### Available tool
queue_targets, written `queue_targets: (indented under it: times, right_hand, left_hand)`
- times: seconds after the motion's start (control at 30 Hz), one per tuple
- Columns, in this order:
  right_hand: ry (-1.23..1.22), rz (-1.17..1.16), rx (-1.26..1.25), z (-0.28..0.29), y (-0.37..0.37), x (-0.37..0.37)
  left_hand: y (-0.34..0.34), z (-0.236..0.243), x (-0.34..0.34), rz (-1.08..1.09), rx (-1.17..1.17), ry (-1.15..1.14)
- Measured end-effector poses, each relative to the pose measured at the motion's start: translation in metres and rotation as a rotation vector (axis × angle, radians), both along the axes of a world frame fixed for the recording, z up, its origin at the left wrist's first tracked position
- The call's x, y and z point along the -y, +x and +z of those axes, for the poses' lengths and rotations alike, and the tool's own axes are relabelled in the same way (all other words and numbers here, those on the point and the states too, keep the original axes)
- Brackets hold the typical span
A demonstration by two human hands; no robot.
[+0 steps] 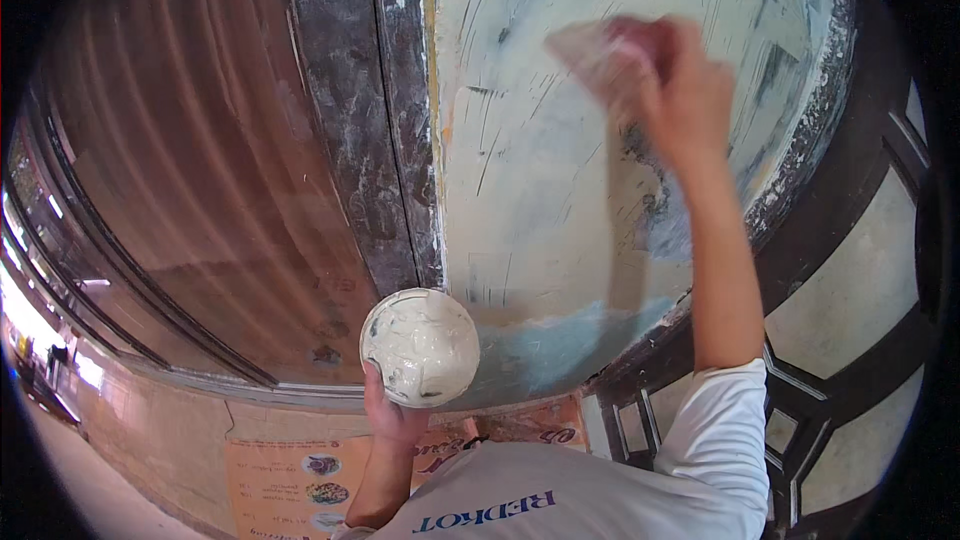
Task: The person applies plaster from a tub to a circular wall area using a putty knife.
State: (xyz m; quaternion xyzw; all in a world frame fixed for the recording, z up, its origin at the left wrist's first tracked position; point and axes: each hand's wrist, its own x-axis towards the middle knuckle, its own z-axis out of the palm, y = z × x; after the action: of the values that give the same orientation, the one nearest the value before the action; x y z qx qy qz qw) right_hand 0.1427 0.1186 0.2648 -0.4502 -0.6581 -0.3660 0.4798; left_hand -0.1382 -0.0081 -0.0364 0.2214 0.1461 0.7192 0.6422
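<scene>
My left hand [393, 418] is closed on a round tub [363, 340] from below, near the bottom of the wall panel. White putty [428, 345], smeared with a few grey marks, fills the tub. Higher up, my right hand [692, 105] grips a putty knife [592, 58] with a reddish handle and a pale, wide blade. Both hand and tool are smeared by motion, so I cannot tell whether the blade touches the surface. Behind them stands the wall panel [540, 190], coated in cream-coloured filler with dark scratches, grey patches and a bluish strip low down.
Left of the panel runs a dark, paint-spotted frame [350, 90], then a glass pane [200, 160] with brown folds like a curtain. Dark latticework with pale panels [850, 280] bounds the right. An orange printed poster [290, 485] lies low at the left.
</scene>
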Motion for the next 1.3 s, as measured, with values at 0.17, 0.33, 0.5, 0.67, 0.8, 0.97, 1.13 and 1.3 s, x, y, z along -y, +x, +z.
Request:
queue_targets:
  times: [0.17,0.33,0.5,0.67,0.8,0.97,1.13,1.3]
  right_hand:
    - [0.256,0.202,-0.309,0.073,0.086,0.003]
    - [-0.262,0.224,0.279,-0.049,-0.037,0.014]
    - [-0.120,0.062,0.117,0.007,-0.010,-0.004]
    - [0.203,-0.001,-0.551,0.101,0.186,-0.028]
    - [0.272,0.414,-0.797,0.044,0.244,-0.033]
    - [0.134,0.509,-0.960,-0.061,0.191,-0.004]
    - [-0.187,0.523,-0.964,-0.190,0.125,0.040]
    - [-0.683,0.547,-0.876,-0.259,0.117,0.060]
  left_hand:
    - [0.004,-0.003,-0.001,-0.046,-0.030,-0.040]
    - [0.004,-0.002,-0.003,-0.106,-0.002,-0.047]
    - [0.009,-0.006,-0.010,-0.121,-0.050,-0.016]
    - [0.015,0.001,-0.004,-0.176,-0.054,0.004]
    - [0.017,-0.006,-0.008,-0.176,-0.036,-0.007]
    - [0.028,-0.006,-0.005,-0.189,-0.089,-0.023]
    - [0.051,-0.001,-0.011,-0.279,-0.046,-0.089]
    - [0.082,0.006,-0.014,-0.276,-0.006,-0.065]
